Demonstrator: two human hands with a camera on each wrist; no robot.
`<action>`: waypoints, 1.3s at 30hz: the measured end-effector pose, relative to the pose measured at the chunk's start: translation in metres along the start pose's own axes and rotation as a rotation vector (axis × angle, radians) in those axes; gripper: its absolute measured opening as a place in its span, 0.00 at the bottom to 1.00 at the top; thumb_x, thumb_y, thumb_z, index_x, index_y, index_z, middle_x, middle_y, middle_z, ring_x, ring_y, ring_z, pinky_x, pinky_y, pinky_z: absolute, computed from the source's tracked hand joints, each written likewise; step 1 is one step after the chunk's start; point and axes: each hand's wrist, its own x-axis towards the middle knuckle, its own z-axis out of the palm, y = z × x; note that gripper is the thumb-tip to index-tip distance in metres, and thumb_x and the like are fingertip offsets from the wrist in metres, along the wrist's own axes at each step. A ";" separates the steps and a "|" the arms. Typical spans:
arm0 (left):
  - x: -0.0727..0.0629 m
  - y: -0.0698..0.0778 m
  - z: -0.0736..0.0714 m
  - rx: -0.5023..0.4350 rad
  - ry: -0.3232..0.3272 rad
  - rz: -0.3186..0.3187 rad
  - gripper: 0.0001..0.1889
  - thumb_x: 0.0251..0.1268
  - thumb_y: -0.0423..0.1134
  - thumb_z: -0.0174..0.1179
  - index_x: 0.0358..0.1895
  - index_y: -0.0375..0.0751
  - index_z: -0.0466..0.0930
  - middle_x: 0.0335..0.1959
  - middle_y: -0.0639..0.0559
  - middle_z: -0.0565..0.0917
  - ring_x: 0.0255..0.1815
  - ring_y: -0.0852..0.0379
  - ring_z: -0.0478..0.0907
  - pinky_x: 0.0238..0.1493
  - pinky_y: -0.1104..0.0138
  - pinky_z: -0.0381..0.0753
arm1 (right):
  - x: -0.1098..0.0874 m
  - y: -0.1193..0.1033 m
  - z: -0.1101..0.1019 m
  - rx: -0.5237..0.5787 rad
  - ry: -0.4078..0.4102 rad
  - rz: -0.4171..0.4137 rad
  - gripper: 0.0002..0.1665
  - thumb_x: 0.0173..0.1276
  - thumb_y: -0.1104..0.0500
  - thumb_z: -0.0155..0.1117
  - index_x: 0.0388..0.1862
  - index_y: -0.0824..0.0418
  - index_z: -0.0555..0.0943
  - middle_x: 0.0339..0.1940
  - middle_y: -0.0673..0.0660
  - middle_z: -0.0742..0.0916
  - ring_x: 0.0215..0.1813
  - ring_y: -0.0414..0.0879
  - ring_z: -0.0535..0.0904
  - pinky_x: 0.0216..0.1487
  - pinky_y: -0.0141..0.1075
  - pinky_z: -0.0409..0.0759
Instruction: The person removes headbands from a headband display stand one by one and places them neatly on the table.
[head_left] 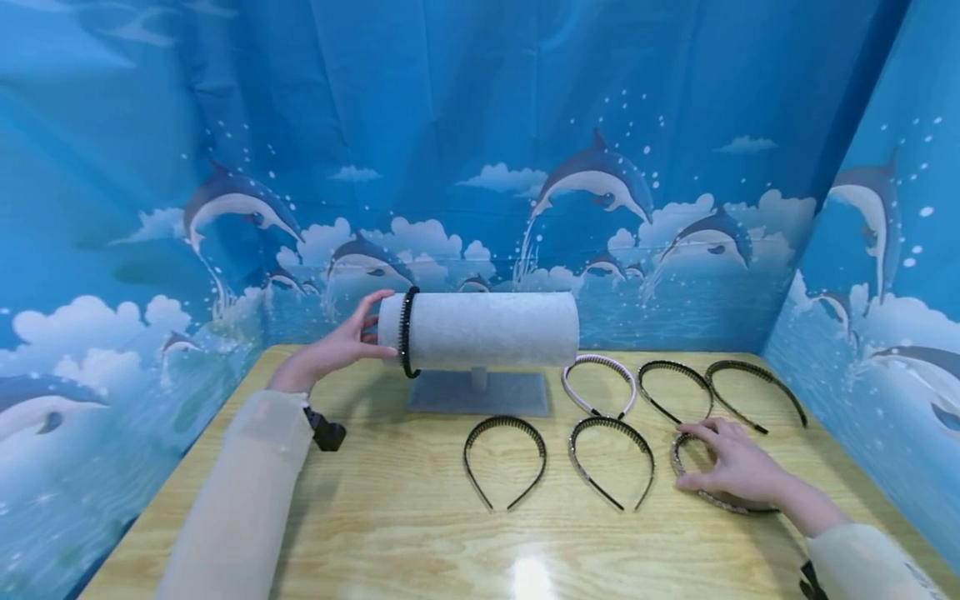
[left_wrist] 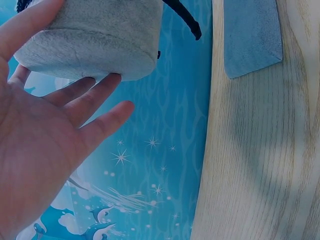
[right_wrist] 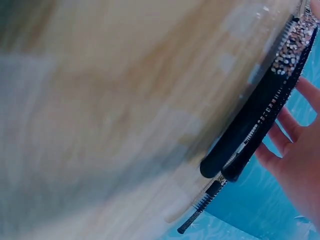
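Note:
A grey plush headband stand (head_left: 487, 329) lies as a horizontal roll on a flat base (head_left: 478, 393). Around its left end sits a black toothed headband (head_left: 406, 333). My left hand (head_left: 337, 346) spans that end, thumb in front and index finger over the top; in the left wrist view its spread fingertips touch the end face. At right, my right hand (head_left: 738, 467) is over a glittery headband (head_left: 677, 457) on the table, thumb and fingers spaced apart along its curve. The right wrist view shows its sequins (right_wrist: 295, 45) and black arm (right_wrist: 240, 127), with fingertips at the edge.
A pink headband (head_left: 573, 390) and two dark headbands (head_left: 678, 365) (head_left: 750, 367) lie behind my right hand. Two more black headbands (head_left: 505, 421) (head_left: 611, 422) lie in front of the stand. Blue dolphin-print curtains (head_left: 480, 167) enclose the wooden table (head_left: 390, 517).

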 end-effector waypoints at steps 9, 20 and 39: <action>0.000 0.000 0.000 -0.007 -0.007 0.003 0.50 0.65 0.30 0.63 0.78 0.58 0.35 0.74 0.34 0.48 0.70 0.30 0.56 0.62 0.38 0.63 | -0.001 -0.002 -0.001 -0.020 -0.011 -0.010 0.54 0.44 0.35 0.77 0.65 0.63 0.72 0.54 0.69 0.75 0.49 0.62 0.72 0.42 0.62 0.75; 0.000 -0.002 0.001 0.007 -0.006 0.014 0.50 0.64 0.32 0.64 0.78 0.58 0.35 0.75 0.35 0.46 0.71 0.30 0.54 0.62 0.41 0.66 | -0.005 0.020 -0.029 0.197 0.026 0.008 0.29 0.57 0.54 0.75 0.54 0.66 0.78 0.54 0.74 0.75 0.52 0.72 0.72 0.44 0.67 0.73; 0.000 -0.002 0.000 0.002 -0.005 0.015 0.50 0.65 0.31 0.63 0.78 0.57 0.36 0.75 0.35 0.46 0.71 0.29 0.53 0.62 0.40 0.66 | -0.007 0.056 -0.021 0.151 0.000 -0.125 0.10 0.56 0.70 0.72 0.37 0.62 0.83 0.35 0.53 0.85 0.33 0.32 0.76 0.32 0.33 0.78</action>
